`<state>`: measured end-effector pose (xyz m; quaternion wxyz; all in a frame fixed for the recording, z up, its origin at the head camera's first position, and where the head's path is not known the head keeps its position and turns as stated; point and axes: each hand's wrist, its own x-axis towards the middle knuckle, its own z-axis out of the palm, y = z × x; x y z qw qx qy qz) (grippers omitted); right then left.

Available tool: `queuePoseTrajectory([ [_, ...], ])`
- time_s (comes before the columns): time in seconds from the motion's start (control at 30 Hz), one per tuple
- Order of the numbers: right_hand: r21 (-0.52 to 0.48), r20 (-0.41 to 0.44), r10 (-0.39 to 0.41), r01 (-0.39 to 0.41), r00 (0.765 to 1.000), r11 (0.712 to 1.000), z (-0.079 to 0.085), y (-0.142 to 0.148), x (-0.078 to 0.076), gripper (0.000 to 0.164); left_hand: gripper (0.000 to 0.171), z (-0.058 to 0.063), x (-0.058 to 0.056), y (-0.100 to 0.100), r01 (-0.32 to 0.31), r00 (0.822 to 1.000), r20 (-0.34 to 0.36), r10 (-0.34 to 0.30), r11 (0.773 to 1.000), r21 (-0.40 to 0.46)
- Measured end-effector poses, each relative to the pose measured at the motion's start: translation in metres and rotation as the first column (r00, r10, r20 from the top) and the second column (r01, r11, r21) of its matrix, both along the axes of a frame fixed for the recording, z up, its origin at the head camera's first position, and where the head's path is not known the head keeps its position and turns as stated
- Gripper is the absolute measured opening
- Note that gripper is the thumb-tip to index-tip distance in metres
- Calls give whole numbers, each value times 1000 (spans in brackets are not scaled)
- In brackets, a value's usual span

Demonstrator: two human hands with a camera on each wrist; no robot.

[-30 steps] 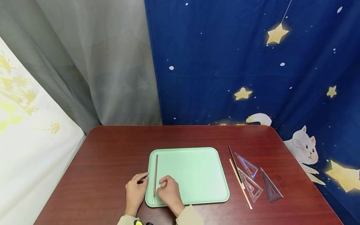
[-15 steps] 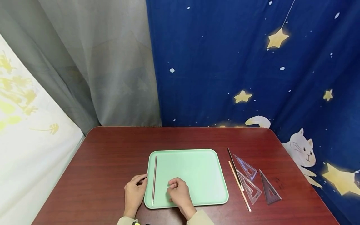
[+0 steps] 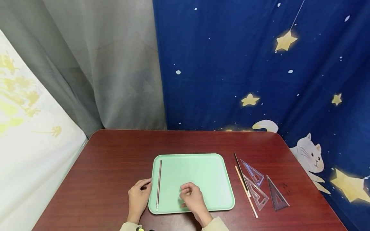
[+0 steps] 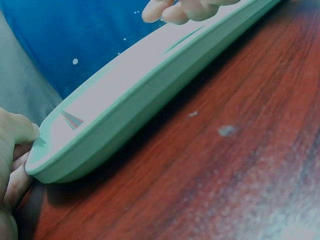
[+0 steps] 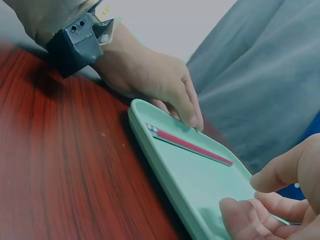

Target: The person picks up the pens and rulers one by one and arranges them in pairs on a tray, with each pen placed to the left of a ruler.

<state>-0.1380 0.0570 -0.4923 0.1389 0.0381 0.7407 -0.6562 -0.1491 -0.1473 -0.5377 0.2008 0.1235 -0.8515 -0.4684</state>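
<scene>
A mint-green tray (image 3: 206, 170) lies flat on the table. Inside it, along the left side, rests a dark red pencil (image 3: 158, 186), its eraser end toward the person. My left hand (image 3: 138, 198) holds the tray's left rim; the right wrist view shows the thumb over the edge and fingers against the outer wall. My right hand (image 3: 193, 197) hovers above the front middle of the tray, fingers loosely bent and thumb near them. Nothing shows between those fingers in the right wrist view, where the pencil lies apart from them.
Right of the tray lie a black pencil (image 3: 241, 169) and a natural-wood pencil (image 3: 245, 191), close together. Beside them are a bluish set square (image 3: 254, 172), a transparent set square (image 3: 258, 196) and a grey set square (image 3: 277, 194). Curtains hang behind the table (image 3: 121, 150).
My right hand has drawn away from the pencil, moving rightward over the tray. The left hand stays at the rim, and the pencil keeps its place in the tray.
</scene>
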Motion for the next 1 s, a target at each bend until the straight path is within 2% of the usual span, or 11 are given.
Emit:
queuePoseTrajectory([
  [0.13, 19, -32, -10, 10, 999, 1000, 1, 10, 0, 26, 16, -1, -1, 0, 1, 1000, 2, -1, 1000, 5],
  [0.6, 65, -51, -53, 56, 997, 996, 3, 45, 4, 30, 15, 1, 0, 0, 8, 1000, 19, -8, 1000, 17],
  [1.0, 45, -1, -128, 128, 992, 991, -2, 69, 10, 31, 15, 0, -1, 0, 2, 1000, 31, -2, 1000, 15],
])
